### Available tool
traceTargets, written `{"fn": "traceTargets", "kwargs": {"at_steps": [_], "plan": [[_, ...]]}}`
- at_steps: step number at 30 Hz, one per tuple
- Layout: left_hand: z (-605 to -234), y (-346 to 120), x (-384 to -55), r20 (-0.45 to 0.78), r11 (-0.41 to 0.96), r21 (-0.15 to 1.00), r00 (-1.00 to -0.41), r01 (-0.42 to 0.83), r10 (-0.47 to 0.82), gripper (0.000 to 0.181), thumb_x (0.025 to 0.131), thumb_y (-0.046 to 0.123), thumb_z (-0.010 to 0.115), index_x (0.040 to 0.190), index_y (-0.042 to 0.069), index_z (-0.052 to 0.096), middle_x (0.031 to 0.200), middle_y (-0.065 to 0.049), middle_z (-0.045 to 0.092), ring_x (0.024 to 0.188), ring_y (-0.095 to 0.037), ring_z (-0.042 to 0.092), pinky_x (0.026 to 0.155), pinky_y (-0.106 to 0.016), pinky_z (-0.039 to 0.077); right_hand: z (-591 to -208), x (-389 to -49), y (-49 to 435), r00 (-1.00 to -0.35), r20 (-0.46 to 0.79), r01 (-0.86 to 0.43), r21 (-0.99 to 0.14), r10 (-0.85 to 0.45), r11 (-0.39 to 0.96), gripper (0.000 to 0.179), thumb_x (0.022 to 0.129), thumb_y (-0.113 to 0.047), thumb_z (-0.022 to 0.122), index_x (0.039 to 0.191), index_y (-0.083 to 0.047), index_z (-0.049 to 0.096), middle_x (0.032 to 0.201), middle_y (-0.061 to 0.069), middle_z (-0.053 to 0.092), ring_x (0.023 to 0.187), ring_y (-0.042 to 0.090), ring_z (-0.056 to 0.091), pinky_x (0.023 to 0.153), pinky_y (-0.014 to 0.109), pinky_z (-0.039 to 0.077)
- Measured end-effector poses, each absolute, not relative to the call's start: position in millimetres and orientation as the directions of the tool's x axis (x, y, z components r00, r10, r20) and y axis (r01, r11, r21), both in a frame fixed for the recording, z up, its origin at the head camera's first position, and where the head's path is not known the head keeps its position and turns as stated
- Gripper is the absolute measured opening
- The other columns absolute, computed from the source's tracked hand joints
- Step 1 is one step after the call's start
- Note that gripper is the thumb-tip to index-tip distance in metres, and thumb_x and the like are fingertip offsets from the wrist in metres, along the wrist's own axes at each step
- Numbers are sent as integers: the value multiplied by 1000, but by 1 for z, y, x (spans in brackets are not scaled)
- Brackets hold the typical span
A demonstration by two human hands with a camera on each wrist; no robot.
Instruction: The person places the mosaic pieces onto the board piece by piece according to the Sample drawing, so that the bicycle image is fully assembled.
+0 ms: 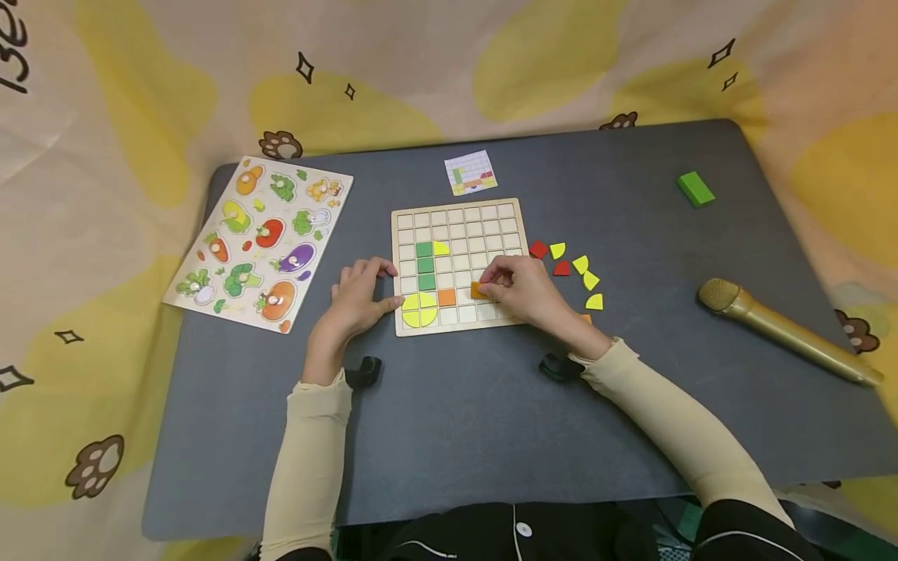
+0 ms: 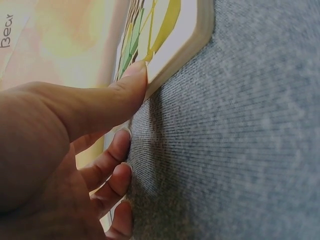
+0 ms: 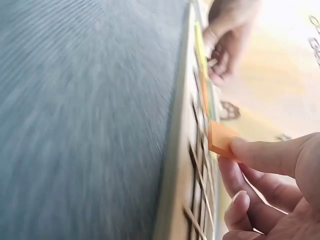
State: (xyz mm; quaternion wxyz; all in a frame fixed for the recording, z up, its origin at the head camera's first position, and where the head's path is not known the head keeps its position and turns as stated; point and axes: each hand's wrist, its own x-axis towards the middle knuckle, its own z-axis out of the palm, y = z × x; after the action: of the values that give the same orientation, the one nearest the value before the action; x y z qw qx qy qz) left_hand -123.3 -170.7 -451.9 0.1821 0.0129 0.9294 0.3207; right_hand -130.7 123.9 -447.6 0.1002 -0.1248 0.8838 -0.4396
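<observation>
A wooden grid board [image 1: 454, 333] lies mid-table, holding green squares [image 1: 426, 265], a yellow circle made of quarter pieces [image 1: 419, 310], one more yellow quarter piece [image 1: 440, 248] and an orange square [image 1: 447, 297]. Between thumb and fingertips, my right hand [image 1: 522, 288] pinches another orange square tile [image 3: 220, 137] just over the board's lower rows. My left hand [image 1: 356, 300] is at the board's left side. Its thumb [image 2: 125, 92] rests on the rim beside the yellow pieces, the other fingers loosely spread on the table.
Loose red pieces [image 1: 562, 269] and yellow quarter pieces [image 1: 592, 280] lie right of the board. Behind it is a small pattern card [image 1: 471, 172]. A vegetable puzzle board [image 1: 259, 241] lies left; a green block [image 1: 696, 189] and a gold microphone [image 1: 786, 331] lie right.
</observation>
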Motion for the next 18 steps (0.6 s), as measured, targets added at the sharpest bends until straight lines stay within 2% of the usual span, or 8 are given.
{"fn": "traceTargets", "kwargs": {"at_steps": [3, 6, 10, 11, 12, 18], "plan": [[-452, -171, -124, -334, 793, 601, -932, -97, 139, 44, 99, 19, 76, 135, 13, 52, 145, -17, 46, 138, -39, 32, 110, -60, 21, -451, -133, 110, -938, -86, -137, -796, -335, 589, 5, 93, -13, 81, 93, -9, 78, 77, 6, 68, 71, 20, 57, 67, 31, 43], [-453, -171, -124, -336, 793, 601, -932, -98, 139, 44, 99, 20, 76, 135, 13, 52, 146, -17, 46, 138, -39, 32, 110, -60, 21, -454, -134, 103, -933, -85, -166, -762, -351, 626, 6, 93, -14, 82, 93, -10, 79, 83, 6, 70, 82, 22, 60, 81, 37, 48], [-453, -172, -124, -333, 795, 598, -933, -97, 137, 43, 99, 20, 76, 135, 13, 52, 146, -17, 46, 138, -39, 32, 111, -61, 20, -455, -134, 98, -932, -59, -219, -694, -357, 686, 5, 91, -16, 85, 93, -12, 83, 93, 5, 70, 96, 25, 57, 89, 44, 48], [-453, -173, -124, -332, 796, 598, -933, -96, 137, 43, 99, 20, 76, 135, 13, 52, 146, -17, 46, 138, -39, 32, 110, -61, 20, -455, -134, 98, -932, -55, -227, -680, -358, 697, 5, 90, -16, 85, 93, -12, 83, 95, 5, 69, 98, 25, 57, 89, 44, 48], [-453, -173, -124, -330, 796, 598, -934, -95, 137, 43, 99, 20, 76, 135, 13, 52, 146, -18, 46, 138, -39, 32, 110, -61, 20, -454, -134, 97, -934, -55, -226, -673, -353, 705, 6, 90, -17, 86, 93, -13, 83, 96, 5, 67, 99, 26, 55, 82, 43, 47], [-455, -174, -123, -308, 796, 602, -938, -63, 158, 43, 100, 20, 75, 135, 12, 52, 144, -18, 47, 136, -40, 34, 107, -61, 22, -449, -128, 105, -942, -109, -177, -643, -318, 745, 12, 89, -20, 87, 95, -14, 78, 101, 6, 63, 103, 25, 54, 82, 42, 49]]}}
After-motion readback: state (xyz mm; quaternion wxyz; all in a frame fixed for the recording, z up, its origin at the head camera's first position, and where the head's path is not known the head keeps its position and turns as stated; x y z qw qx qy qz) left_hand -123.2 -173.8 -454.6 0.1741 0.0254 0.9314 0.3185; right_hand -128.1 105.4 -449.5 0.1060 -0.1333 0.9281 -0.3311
